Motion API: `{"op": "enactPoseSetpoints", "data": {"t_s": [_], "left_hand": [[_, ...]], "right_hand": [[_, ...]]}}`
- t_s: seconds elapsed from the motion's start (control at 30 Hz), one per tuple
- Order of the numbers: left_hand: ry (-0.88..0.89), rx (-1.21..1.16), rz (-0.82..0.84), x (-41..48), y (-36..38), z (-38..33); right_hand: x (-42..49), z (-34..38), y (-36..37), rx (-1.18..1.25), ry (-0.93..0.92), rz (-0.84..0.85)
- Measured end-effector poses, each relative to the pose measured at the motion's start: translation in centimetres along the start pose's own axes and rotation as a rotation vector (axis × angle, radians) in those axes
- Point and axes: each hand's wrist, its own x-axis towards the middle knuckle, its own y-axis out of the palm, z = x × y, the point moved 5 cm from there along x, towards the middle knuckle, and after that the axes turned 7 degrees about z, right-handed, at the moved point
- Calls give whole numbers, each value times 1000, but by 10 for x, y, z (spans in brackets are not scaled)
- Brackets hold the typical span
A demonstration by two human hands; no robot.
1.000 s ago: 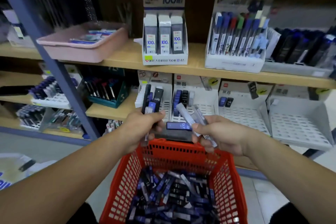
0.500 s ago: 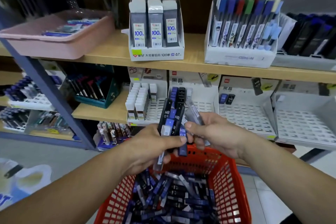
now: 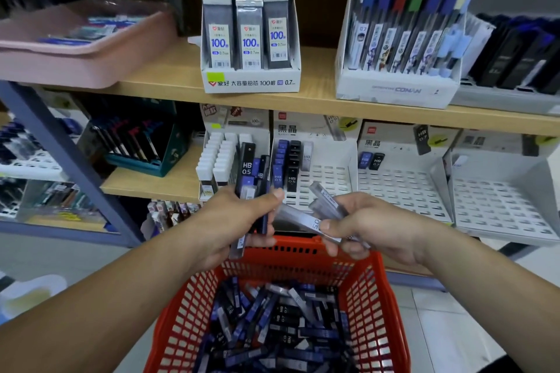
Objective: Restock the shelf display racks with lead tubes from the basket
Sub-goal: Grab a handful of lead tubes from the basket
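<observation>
Head view: left grip (image 3: pixel 239 221) and right grip (image 3: pixel 374 228) each clutch lead tubes (image 3: pixel 247 168) above the tube-heaped red basket (image 3: pixel 368 306).

The left hand (image 3: pixel 239 221) grips a fan of dark lead tubes (image 3: pixel 247 169) upright above the far rim of the red basket (image 3: pixel 371 297) at 6 o'clock. The right hand (image 3: pixel 375 227) pinches several clear tubes (image 3: pixel 303 221), their tips angled toward 10 o'clock. Loose tubes (image 3: pixel 272 327) lie heaped in the basket. White display racks (image 3: pixel 403 191) stand on the lower shelf (image 3: pixel 145 185) from 12 to 3 o'clock, with a few tubes in their rear rows.
</observation>
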Motion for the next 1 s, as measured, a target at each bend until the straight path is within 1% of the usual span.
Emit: {"op": "enactPoseSetpoints", "data": {"t_s": [0.1, 0.2, 0.3, 0.4, 0.5, 0.57, 0.7, 0.77, 0.87, 1.0], "left_hand": [[-55, 89, 62, -5, 9, -5], [-30, 106, 88, -11, 11, -10], [35, 36, 38, -14, 3, -9], [59, -75, -38, -12, -2, -7], [53, -172, -58, -8, 1, -6], [42, -196, -51, -5, 3, -5], [12, -233, -21, 1, 12, -2], [5, -238, -11, 5, 18, 0], [-10, -236, 8, 13, 27, 1], [-54, -173, 42, 22, 38, -1]], "right_hand": [[-3, 1, -5, 43, -11, -9], [-6, 3, -9, 97, -27, -35], [-7, 0, -16, 131, -43, -121], [-9, -11, -29, 183, -12, -245], [-11, -14, -31, 217, 18, -270], [-12, -11, -29, 215, 44, -290], [-5, -10, -24, 292, 54, -307], [-1, -11, -26, 294, 17, -364], [2, -4, -32, 326, -99, -466], [2, 5, -42, 369, -211, -606]]}}
